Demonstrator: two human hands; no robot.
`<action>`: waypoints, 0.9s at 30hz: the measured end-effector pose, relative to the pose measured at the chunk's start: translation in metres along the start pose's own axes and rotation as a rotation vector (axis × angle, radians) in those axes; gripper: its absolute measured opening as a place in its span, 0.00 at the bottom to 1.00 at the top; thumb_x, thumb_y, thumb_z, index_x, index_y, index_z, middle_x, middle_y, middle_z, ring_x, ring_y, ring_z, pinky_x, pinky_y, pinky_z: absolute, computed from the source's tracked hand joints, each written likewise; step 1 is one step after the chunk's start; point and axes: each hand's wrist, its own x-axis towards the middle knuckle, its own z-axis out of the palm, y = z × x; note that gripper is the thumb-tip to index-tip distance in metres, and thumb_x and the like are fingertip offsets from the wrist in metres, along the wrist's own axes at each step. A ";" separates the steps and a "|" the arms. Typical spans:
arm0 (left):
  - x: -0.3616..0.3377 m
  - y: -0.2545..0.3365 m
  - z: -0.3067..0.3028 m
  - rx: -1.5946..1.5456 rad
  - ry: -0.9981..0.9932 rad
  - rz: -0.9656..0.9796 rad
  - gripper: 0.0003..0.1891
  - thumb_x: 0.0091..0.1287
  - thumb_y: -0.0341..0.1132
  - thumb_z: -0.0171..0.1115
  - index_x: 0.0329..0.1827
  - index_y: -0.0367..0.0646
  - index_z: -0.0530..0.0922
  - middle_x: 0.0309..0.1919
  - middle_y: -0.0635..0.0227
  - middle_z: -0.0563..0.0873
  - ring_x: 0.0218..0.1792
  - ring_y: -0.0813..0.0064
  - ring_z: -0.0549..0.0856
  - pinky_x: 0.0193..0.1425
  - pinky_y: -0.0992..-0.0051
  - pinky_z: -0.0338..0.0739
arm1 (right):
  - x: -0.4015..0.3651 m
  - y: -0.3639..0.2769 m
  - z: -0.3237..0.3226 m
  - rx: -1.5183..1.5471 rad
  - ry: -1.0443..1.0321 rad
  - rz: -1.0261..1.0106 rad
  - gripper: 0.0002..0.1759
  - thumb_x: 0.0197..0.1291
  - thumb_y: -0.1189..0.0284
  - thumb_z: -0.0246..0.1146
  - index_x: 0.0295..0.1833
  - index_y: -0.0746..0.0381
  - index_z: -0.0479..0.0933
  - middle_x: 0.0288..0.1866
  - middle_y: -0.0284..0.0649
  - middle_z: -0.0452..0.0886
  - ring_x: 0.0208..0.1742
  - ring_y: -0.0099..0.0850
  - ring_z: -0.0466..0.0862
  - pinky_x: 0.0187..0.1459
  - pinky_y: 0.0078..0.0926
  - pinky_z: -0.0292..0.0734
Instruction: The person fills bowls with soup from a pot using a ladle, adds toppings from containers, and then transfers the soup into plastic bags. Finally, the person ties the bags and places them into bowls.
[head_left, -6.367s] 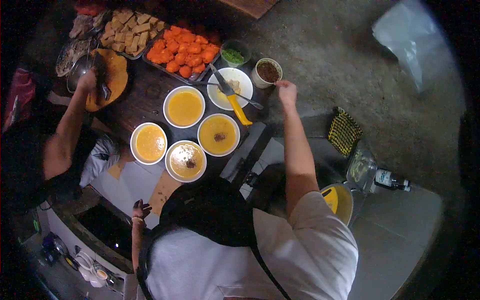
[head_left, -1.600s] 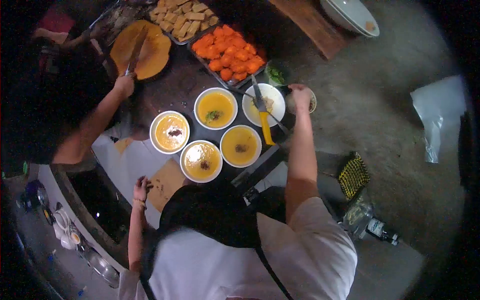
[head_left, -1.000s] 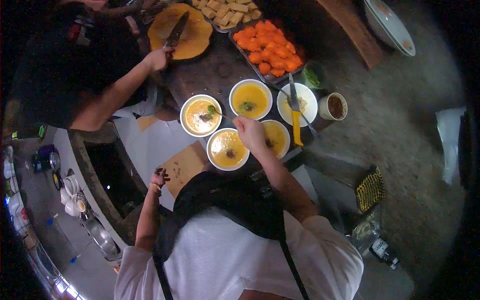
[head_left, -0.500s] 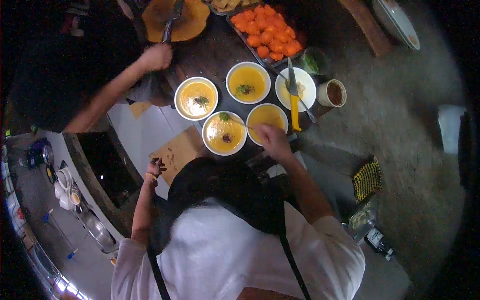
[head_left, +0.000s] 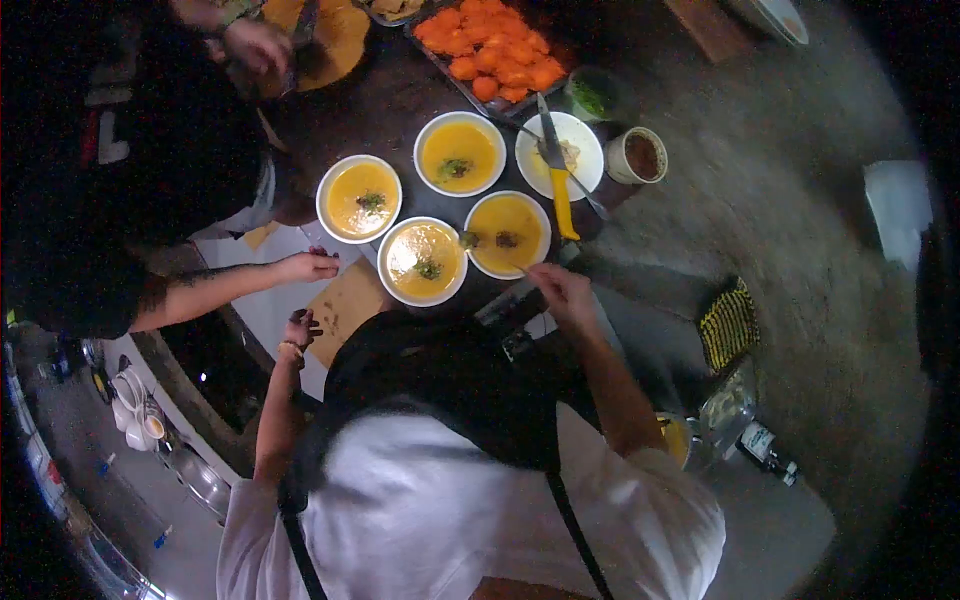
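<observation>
My right hand point(head_left: 565, 292) pinches the thin handle of a spoon. The spoon's end point(head_left: 469, 240), carrying chopped green herbs, is over the adjoining rims of two bowls. Under the handle is the right bowl of yellow soup point(head_left: 525, 215), with a dark sprinkle at its middle. Left of it, the front bowl point(head_left: 405, 275) has green and dark garnish. Two more garnished soup bowls, the left bowl point(head_left: 345, 190) and the back bowl point(head_left: 440, 145), stand behind. My left hand point(head_left: 302, 328) is by a brown board point(head_left: 350, 312), fingers loosely curled apart, holding nothing.
A co-worker in black stands at left, one hand point(head_left: 308, 265) near the bowls, the other point(head_left: 258, 45) by a wooden board point(head_left: 335, 50). A yellow-handled knife point(head_left: 562, 205) lies across a white bowl point(head_left: 590, 150). Beyond are an orange-filled tray point(head_left: 490, 50), a herb cup point(head_left: 590, 95) and a brown-powder cup point(head_left: 640, 157).
My right hand has drawn back with the spoon, whose end left the front bowl. Green garnish now shows there. The co-worker's one hand came near the bowls; the other moved away.
</observation>
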 end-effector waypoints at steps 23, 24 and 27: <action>-0.011 -0.006 -0.006 0.037 0.000 0.053 0.25 0.61 0.51 0.56 0.53 0.45 0.65 0.35 0.56 0.80 0.26 0.64 0.82 0.22 0.73 0.68 | 0.112 0.005 -0.094 -0.653 0.710 -0.272 0.07 0.50 0.75 0.56 0.36 0.61 0.75 0.28 0.46 0.78 0.28 0.44 0.79 0.30 0.39 0.74; -0.012 -0.012 -0.007 0.026 0.035 0.000 0.24 0.60 0.51 0.56 0.54 0.46 0.64 0.35 0.56 0.80 0.26 0.64 0.82 0.22 0.73 0.68 | 0.131 0.009 -0.099 -0.684 0.725 -0.174 0.06 0.52 0.74 0.55 0.35 0.61 0.75 0.27 0.47 0.78 0.29 0.44 0.79 0.29 0.40 0.74; -0.017 -0.015 -0.012 -0.003 0.059 -0.112 0.25 0.60 0.51 0.56 0.54 0.48 0.63 0.35 0.56 0.80 0.26 0.63 0.82 0.22 0.71 0.67 | 0.186 0.021 -0.105 -0.760 0.574 0.012 0.09 0.53 0.71 0.53 0.35 0.62 0.77 0.31 0.50 0.79 0.32 0.45 0.80 0.33 0.41 0.75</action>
